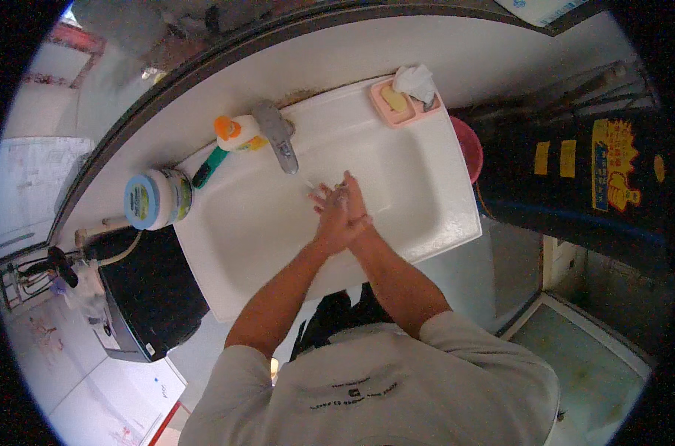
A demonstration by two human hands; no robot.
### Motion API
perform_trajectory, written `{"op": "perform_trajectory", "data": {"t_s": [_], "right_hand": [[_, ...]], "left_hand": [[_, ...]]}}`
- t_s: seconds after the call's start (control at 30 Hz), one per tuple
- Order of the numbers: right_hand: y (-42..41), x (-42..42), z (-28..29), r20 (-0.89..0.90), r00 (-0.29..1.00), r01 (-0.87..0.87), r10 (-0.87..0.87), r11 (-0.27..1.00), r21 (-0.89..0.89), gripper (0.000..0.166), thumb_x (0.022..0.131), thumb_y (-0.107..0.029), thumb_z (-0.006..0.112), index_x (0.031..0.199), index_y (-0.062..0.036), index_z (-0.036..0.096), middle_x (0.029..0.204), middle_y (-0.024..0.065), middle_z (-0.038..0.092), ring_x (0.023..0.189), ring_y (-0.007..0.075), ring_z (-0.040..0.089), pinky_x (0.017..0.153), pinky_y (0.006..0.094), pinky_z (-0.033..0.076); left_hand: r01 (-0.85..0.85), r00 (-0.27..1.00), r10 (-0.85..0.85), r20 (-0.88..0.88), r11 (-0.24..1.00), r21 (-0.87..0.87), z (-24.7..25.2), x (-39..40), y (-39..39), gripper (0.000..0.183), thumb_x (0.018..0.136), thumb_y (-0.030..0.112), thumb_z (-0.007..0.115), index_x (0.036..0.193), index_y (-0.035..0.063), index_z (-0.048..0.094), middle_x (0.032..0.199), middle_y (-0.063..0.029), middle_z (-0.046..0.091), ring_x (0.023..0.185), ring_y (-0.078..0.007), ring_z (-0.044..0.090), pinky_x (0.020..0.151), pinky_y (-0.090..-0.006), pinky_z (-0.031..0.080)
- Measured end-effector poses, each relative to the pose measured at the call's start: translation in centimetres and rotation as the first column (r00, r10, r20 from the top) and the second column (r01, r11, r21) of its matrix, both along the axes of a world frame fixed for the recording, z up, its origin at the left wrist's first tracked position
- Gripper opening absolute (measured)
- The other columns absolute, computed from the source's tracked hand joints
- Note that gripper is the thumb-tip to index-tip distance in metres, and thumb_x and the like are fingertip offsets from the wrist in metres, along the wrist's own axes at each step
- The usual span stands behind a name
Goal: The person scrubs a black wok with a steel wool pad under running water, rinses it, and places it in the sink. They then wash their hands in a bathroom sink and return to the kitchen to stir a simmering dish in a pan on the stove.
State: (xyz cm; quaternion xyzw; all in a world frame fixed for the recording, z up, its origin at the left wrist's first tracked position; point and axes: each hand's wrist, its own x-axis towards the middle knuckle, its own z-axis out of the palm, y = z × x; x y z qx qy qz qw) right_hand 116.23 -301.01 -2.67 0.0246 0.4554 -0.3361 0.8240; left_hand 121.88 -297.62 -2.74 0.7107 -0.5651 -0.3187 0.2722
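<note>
Over a white sink basin (259,234), my left hand (333,223) and my right hand (358,200) are pressed together. Spread fingers stick out on the left side of the pair, and others point up toward the back of the basin. Which fingers belong to which hand is hard to tell where they overlap. The skin looks wet, with pale patches like lather. No object shows between the palms. Just beyond the fingers, a grey faucet (279,136) reaches over the basin, and a thin, pale streak like water shows below its spout.
Along the back rim are a pump bottle (240,132) with an orange top, a green-handled brush (210,167) and a blue-lidded tub (159,199). A pink soap dish (398,116) holds yellow soap (393,99) and crumpled white material (415,82). Right of the sink is a red bucket (468,148).
</note>
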Motion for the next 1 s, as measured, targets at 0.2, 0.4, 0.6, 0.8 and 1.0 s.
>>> {"op": "perform_trajectory", "data": {"t_s": [0.2, 0.4, 0.6, 0.8, 1.0], "right_hand": [[1.3, 2.5, -4.5, 0.302, 0.948, 0.116, -0.105, 0.993, -0.018, 0.038, 0.098, -0.039, 0.055, 0.124, -0.0121, 0.052, 0.110, 0.0095, 0.064, 0.090, 0.0279, 0.065, 0.078, 0.0455, 0.056], [1.7, 5.1, -3.7, 0.181, 0.964, 0.225, -0.196, 0.962, -0.157, 0.032, 0.101, -0.033, 0.050, 0.116, -0.0077, 0.062, 0.103, 0.0101, 0.066, 0.096, 0.0253, 0.061, 0.084, 0.0396, 0.054], [-3.4, 4.7, -5.6, 0.530, 0.830, 0.282, -0.172, 0.950, -0.133, 0.033, 0.097, -0.035, 0.050, 0.107, -0.0060, 0.061, 0.102, 0.0092, 0.065, 0.102, 0.0278, 0.060, 0.095, 0.0406, 0.049], [-3.4, 6.2, -3.1, 0.508, 0.789, 0.420, -0.346, 0.907, -0.034, 0.046, 0.098, -0.053, 0.043, 0.102, -0.0098, 0.059, 0.098, 0.0122, 0.064, 0.094, 0.0323, 0.062, 0.082, 0.0498, 0.052], [-1.7, 7.4, -5.7, 0.640, 0.604, 0.546, -0.475, 0.831, 0.102, 0.063, 0.096, -0.067, 0.038, 0.111, -0.0090, 0.057, 0.098, 0.0165, 0.064, 0.097, 0.0352, 0.061, 0.083, 0.0550, 0.051]], "left_hand": [[-0.052, 0.996, 0.079, -0.045, 0.898, 0.438, -0.8, 3.3, -2.6, 0.055, 0.098, 0.047, 0.048, 0.122, -0.0005, 0.060, 0.122, -0.0193, 0.060, 0.114, -0.0359, 0.057, 0.097, -0.0440, 0.045], [0.020, -0.260, 0.062, -0.964, 0.998, 0.058, -6.8, 6.9, -3.4, 0.033, 0.101, 0.035, 0.047, 0.105, 0.0078, 0.064, 0.102, -0.0090, 0.059, 0.090, -0.0259, 0.056, 0.081, -0.0435, 0.048], [-0.148, -0.157, 0.429, -0.890, 0.880, 0.450, -3.3, 8.6, -5.1, 0.024, 0.101, 0.025, 0.050, 0.080, 0.0136, 0.049, 0.087, 0.0000, 0.053, 0.081, -0.0161, 0.053, 0.074, -0.0384, 0.050], [0.158, -0.206, 0.388, -0.898, 0.919, 0.361, -4.7, 7.9, -8.3, 0.030, 0.098, 0.027, 0.059, 0.075, 0.0126, 0.046, 0.072, -0.0005, 0.049, 0.067, -0.0139, 0.051, 0.059, -0.0304, 0.046], [0.441, 0.626, 0.071, -0.777, 0.789, 0.427, -5.6, 3.3, -14.7, 0.035, 0.095, 0.031, 0.063, 0.072, 0.0071, 0.052, 0.064, -0.0037, 0.053, 0.058, -0.0136, 0.053, 0.050, -0.0282, 0.043]]}}
